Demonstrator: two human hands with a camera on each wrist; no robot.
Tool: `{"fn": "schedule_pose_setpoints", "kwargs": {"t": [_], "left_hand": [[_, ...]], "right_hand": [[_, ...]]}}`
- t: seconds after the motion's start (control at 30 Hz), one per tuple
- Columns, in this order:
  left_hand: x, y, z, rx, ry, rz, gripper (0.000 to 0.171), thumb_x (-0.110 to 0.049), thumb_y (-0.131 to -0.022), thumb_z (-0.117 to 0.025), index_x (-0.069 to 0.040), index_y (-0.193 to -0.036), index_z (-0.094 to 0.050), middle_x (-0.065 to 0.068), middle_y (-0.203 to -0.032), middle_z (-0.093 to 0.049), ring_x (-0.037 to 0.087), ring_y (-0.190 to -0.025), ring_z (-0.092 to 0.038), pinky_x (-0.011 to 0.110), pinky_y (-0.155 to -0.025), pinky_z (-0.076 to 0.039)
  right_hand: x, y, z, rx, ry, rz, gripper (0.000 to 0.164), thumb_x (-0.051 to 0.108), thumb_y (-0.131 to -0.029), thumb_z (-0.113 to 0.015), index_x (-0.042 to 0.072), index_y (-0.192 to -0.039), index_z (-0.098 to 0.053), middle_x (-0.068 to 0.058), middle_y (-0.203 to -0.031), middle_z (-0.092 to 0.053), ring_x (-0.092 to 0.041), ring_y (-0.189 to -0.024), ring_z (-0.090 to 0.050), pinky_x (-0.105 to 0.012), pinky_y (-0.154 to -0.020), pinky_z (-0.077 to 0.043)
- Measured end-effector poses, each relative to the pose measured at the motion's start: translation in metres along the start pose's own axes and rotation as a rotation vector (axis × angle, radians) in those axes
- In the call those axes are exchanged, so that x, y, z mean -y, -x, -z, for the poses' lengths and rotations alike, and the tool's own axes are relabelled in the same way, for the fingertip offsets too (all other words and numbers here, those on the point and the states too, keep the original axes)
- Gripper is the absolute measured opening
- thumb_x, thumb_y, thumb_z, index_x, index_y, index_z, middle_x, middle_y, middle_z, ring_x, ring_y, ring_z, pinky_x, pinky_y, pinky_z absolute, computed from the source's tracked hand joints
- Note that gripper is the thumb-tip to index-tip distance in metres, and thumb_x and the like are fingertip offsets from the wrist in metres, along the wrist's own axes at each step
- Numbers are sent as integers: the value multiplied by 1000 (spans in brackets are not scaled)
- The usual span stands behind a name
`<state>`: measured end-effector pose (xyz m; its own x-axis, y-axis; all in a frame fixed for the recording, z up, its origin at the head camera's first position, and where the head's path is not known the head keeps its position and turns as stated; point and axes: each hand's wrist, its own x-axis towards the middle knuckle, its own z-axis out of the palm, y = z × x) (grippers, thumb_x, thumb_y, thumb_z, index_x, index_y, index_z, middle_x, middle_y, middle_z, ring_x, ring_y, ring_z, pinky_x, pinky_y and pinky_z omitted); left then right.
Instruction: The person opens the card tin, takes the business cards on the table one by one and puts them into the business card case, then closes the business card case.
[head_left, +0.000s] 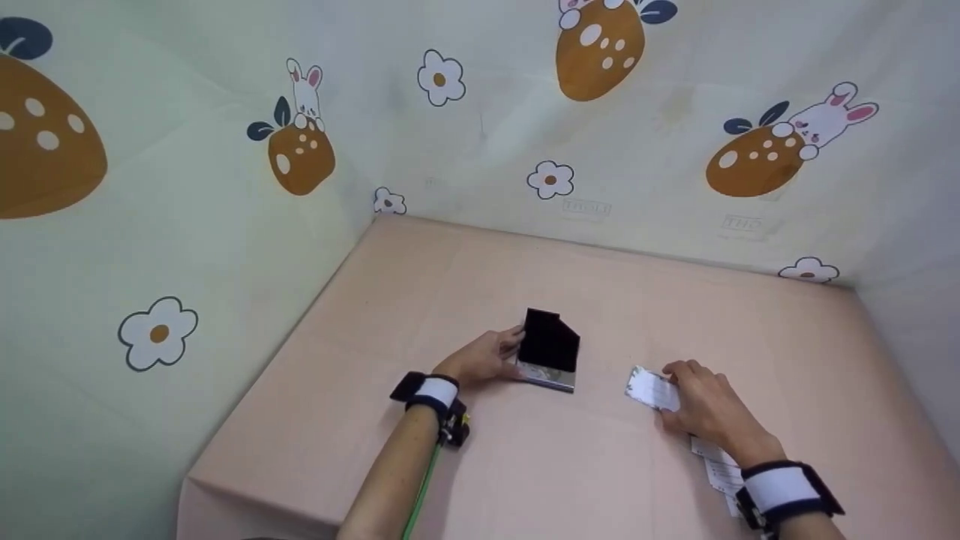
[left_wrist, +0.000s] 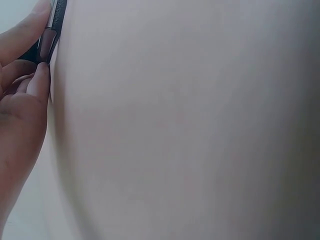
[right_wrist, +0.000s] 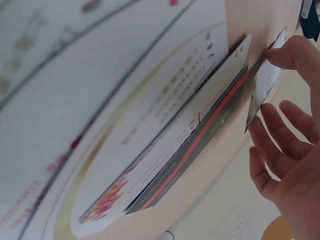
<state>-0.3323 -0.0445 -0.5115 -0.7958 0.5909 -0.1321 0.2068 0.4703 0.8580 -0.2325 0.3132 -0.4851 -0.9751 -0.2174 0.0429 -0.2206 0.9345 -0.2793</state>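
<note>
In the head view my left hand (head_left: 480, 358) grips the left side of a small business card case (head_left: 550, 377) with a black panel (head_left: 550, 343) and a shiny silver edge. The left wrist view catches only a dark, metallic corner of the case (left_wrist: 48, 42), pinched between thumb and fingers. To the right, my right hand (head_left: 712, 409) pinches a white business card (head_left: 651, 388) by its edges, apart from the case. Below that hand lies an overlapping row of business cards (head_left: 721, 474), partly hidden by the wrist. The right wrist view shows these printed cards (right_wrist: 165, 135) up close.
A pale pink cloth (head_left: 420, 285) covers the table. Behind and left hang curtains (head_left: 480, 135) printed with rabbits, flowers and orange fruit shapes. A wrist strap (head_left: 435, 390) with a green cable (head_left: 424, 487) runs along the left forearm; another strap (head_left: 784, 491) is on the right.
</note>
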Motion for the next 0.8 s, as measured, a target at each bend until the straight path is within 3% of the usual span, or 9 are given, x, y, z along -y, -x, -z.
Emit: {"fn": "schedule_pose_setpoints", "kwargs": {"t": [0.4, 0.8], "left_hand": [[-2, -2, -1, 6, -6, 1, 77, -5, -87, -75, -3, -153, -34, 3, -168, -19, 21, -150, -34, 29, -120, -33], [-1, -1, -2, -12, 20, 20, 80, -6, -86, -76, -5, -154, -33, 7, -165, -26, 22, -148, -37, 31, -120, -34]], "right_hand": [[22, -19, 4, -61, 52, 102, 58, 15, -73, -85, -3, -122, -58, -17, -108, -65, -30, -96, -63, -54, -89, -50], [46, -43, 7, -94, 70, 152, 58, 15, -71, -87, -4, -119, -59, -19, -107, -66, -33, -98, -65, -54, -86, -47]]}}
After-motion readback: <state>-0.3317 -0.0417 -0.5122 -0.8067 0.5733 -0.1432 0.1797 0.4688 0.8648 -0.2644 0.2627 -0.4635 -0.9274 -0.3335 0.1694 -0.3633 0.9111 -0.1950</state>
